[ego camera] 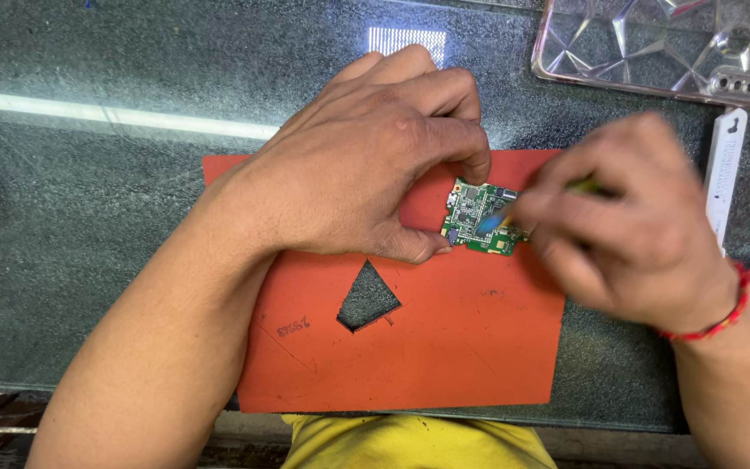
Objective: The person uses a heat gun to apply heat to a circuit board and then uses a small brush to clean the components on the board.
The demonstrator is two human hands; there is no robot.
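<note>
Small green circuit board lying on the orange mat at the middle of the desk, pinned at its left edge by left hand, fingertips pressed together on it. Right hand blurred, closed around a thin tool touching the board's right half. Likely risks: too light a pinch letting the board skid; a slipped tip scraping components. Clear phone case far right, well apart.
</note>
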